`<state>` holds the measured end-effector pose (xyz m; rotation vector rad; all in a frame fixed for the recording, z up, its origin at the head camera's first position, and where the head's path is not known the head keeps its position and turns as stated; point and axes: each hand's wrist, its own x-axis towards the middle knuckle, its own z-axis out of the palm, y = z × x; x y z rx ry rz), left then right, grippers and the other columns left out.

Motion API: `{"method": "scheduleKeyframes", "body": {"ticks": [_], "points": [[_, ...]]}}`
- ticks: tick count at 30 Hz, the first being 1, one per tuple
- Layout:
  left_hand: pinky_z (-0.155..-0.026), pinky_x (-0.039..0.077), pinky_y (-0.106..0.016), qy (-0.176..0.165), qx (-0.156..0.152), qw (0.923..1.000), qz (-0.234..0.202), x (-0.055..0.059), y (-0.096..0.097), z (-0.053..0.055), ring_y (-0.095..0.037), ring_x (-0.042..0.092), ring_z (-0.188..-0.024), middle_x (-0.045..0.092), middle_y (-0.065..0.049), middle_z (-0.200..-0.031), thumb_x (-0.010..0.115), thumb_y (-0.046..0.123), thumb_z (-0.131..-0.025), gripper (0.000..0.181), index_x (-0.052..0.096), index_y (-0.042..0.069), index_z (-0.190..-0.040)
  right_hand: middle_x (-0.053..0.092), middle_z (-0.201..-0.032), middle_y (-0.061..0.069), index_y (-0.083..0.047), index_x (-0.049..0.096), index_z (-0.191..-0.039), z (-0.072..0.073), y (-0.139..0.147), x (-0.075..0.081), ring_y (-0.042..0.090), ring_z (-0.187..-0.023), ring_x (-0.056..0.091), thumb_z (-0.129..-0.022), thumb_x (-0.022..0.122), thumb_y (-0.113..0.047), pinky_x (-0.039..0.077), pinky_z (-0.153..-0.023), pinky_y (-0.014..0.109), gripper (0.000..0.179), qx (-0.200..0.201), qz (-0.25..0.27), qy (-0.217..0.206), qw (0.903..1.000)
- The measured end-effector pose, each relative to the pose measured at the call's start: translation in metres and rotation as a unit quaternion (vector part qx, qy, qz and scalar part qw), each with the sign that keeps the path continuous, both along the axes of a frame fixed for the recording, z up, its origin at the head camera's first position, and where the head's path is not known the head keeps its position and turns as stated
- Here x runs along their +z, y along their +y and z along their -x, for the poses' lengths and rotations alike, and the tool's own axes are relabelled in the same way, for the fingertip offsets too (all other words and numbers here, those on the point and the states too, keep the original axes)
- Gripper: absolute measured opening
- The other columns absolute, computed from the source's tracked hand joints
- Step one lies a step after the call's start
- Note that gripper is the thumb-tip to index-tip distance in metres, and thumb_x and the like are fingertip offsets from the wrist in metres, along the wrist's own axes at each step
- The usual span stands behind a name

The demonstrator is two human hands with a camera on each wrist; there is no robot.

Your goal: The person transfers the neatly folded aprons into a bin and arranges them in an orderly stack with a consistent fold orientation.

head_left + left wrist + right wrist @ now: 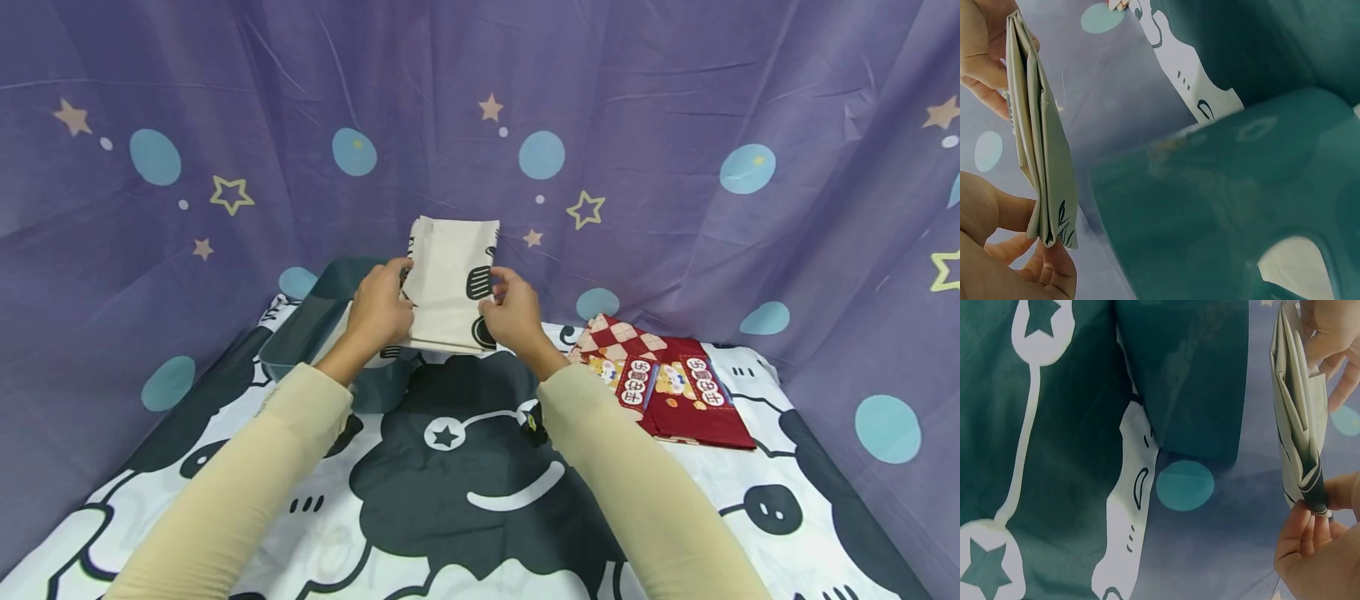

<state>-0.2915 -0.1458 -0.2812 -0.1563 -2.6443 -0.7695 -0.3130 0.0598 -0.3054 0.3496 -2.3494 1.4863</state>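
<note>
Two hands share one load: left hand (pixel 381 304) and right hand (pixel 516 312) each pinch a side edge of the folded cream cloth (pixel 448 283), which is raised between them, printed with dark utensil shapes. Wrist views show several layers at both edges, slightly fanned on the right hand's side. Blue-green bin (pixel 375 393): below and beside the left hand; cannot tell whether the cloth touches it. Folded red cloth (pixel 693 421): right of the right hand, apart. Judgement: pinch every layer together, hold both edges level, tension lightly so folds don't slip.
</note>
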Motion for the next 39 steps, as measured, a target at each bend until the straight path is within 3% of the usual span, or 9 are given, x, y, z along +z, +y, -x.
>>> {"method": "scheduleKeyframes", "body": {"ticks": [8,16,27,39], "points": [[-0.093,0.046,-0.057,-0.006,-0.003,1.0000,-0.004,0.000,-0.023,-0.005,-0.042,0.055,-0.117,0.056,-0.022,-0.130,0.058,-0.003,-0.095,0.061,0.045,0.008,-0.153,0.060,-0.101,0.011,0.001,0.055,-0.143,0.000,-0.023,-0.001,0.019,-0.086,0.060,-0.088,0.068,0.004,0.052,-0.080,0.033,0.057,0.012,-0.002,0.005,0.9999],[-0.096,0.044,-0.060,0.006,0.006,1.0000,-0.003,0.001,-0.044,-0.008,-0.045,0.054,-0.119,0.056,-0.026,-0.129,0.060,-0.005,-0.093,0.061,0.046,0.005,-0.151,0.056,-0.098,0.008,-0.001,0.055,-0.144,-0.002,-0.046,-0.003,0.015,-0.083,0.055,-0.089,0.067,0.005,0.050,-0.077,0.029,0.057,0.017,0.016,0.001,0.9997],[-0.095,0.043,-0.060,0.032,-0.002,0.9994,0.014,-0.001,-0.072,-0.001,-0.045,0.054,-0.115,0.056,-0.026,-0.125,0.058,-0.004,-0.093,0.057,0.049,0.003,-0.149,0.053,-0.097,0.004,-0.003,0.055,-0.144,-0.001,-0.079,-0.010,0.010,-0.081,0.053,-0.090,0.070,0.003,0.048,-0.074,0.024,0.057,0.007,0.049,-0.018,0.9986],[-0.087,0.044,-0.062,0.043,0.023,0.9978,0.044,-0.006,-0.092,-0.003,-0.048,0.054,-0.110,0.057,-0.026,-0.122,0.057,-0.005,-0.090,0.059,0.050,0.004,-0.148,0.048,-0.094,0.002,0.001,0.054,-0.145,-0.001,-0.106,-0.010,0.007,-0.071,0.051,-0.089,0.069,0.007,0.047,-0.067,0.021,0.058,0.027,0.095,-0.040,0.9943]]}}
